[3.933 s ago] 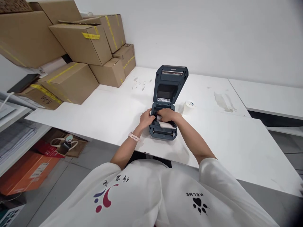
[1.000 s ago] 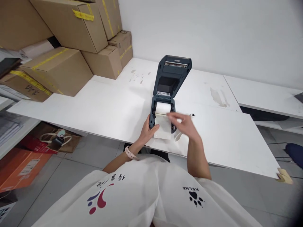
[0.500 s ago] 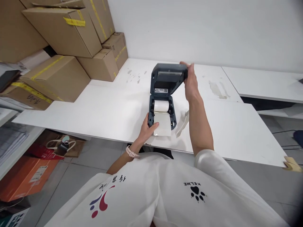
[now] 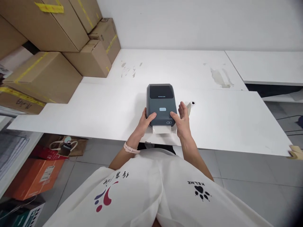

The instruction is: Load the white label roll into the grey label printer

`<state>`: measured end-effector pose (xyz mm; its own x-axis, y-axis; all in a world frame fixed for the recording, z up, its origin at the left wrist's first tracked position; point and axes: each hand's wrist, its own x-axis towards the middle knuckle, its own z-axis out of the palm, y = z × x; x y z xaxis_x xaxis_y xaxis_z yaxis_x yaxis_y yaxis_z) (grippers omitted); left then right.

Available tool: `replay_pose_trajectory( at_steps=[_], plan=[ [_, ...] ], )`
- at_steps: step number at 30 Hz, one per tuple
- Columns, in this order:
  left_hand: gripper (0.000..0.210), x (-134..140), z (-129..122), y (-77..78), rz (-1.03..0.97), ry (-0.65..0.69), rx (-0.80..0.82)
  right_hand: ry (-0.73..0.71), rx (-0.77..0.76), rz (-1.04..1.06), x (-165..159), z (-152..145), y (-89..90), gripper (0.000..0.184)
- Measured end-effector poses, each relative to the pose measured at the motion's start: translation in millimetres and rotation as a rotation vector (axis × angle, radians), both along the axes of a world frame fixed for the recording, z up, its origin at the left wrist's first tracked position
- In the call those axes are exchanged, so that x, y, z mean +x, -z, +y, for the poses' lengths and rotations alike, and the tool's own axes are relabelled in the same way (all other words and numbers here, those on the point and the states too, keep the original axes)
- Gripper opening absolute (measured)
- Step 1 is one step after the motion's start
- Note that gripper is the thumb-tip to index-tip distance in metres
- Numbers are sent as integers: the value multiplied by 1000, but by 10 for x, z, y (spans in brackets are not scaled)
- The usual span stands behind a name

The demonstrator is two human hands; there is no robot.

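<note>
A dark grey label printer (image 4: 162, 105) sits on the white table with its lid down. A strip of white label paper (image 4: 162, 129) sticks out of its front. My left hand (image 4: 143, 124) grips the printer's left front corner, thumb on the lid and fingers along the side. At the right front corner, the thumb of my right hand (image 4: 182, 123) touches the lid, while the other fingers are stretched out, apart from the casing. The paper roll inside is hidden by the lid. Just beyond my right fingers lies a small white roll core (image 4: 192, 103) with a loose paper strip.
Cardboard boxes (image 4: 44, 74) with yellow tape are stacked at the left of the white table (image 4: 113, 104). A white wall stands behind it. Down on the left are an orange box (image 4: 39, 175) and a paper bag. Torn patches mark the tabletop.
The printer's raised lid has been lowered and now covers the roll. My right hand has come down from the lid's upper edge to the right front corner. My left hand stays at the left.
</note>
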<state>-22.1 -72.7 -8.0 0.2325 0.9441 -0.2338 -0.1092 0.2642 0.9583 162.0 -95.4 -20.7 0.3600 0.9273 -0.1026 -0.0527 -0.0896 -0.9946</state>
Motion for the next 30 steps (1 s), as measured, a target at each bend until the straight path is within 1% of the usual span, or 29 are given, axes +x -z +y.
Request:
replay_pose_trajectory(
  at_steps=[3, 5, 8, 10, 13, 14, 15, 16, 18, 19, 20, 21, 23, 24, 26, 27, 30],
  plan=[
    [77, -17, -27, 74, -8, 20, 20, -113, -132, 215, 37, -14, 34, 98],
    [73, -12, -29, 134, 7, -16, 60, -152, -149, 283, 50, -19, 46, 97],
    [75, 29, 8, 222, 32, -103, 107, -131, -123, 272, 46, -6, 69, 98],
    [76, 51, 41, 258, 43, -138, 128, -115, -105, 259, 41, 7, 90, 98],
    [72, 23, 23, 257, 59, -93, 159, -117, -102, 246, 41, 17, 113, 96],
    [71, -3, -20, 249, 92, -85, 166, -119, -103, 244, 42, 18, 114, 97],
    [70, -34, -84, 241, 152, -105, 172, -120, -103, 241, 42, 17, 113, 97],
    [67, -66, -166, 237, 235, -153, 177, -122, -103, 239, 40, 15, 109, 96],
    [52, -118, -355, 241, 411, -279, 174, -119, -103, 237, 32, 9, 100, 96],
    [41, -132, -443, 247, 449, -283, 163, -117, -103, 237, 27, 6, 97, 95],
    [39, -136, -514, 252, 437, -220, 139, -112, -101, 239, 21, 3, 95, 95],
    [41, -132, -563, 252, 389, -143, 99, -106, -97, 241, 15, -1, 93, 94],
    [45, -103, -592, 231, 230, 7, -28, -104, -85, 235, 8, -3, 87, 92],
    [43, -86, -580, 210, 154, 44, -91, -107, -79, 220, 6, 0, 77, 92],
    [39, -61, -533, 159, 57, 56, -170, -106, -55, 159, 7, 22, 39, 93],
    [38, -56, -513, 135, 43, 50, -176, -102, -35, 113, 8, 45, 10, 94],
    [36, -73, -503, 98, 93, 37, -99, -107, 39, -21, 5, 153, -91, 97]
  ],
)
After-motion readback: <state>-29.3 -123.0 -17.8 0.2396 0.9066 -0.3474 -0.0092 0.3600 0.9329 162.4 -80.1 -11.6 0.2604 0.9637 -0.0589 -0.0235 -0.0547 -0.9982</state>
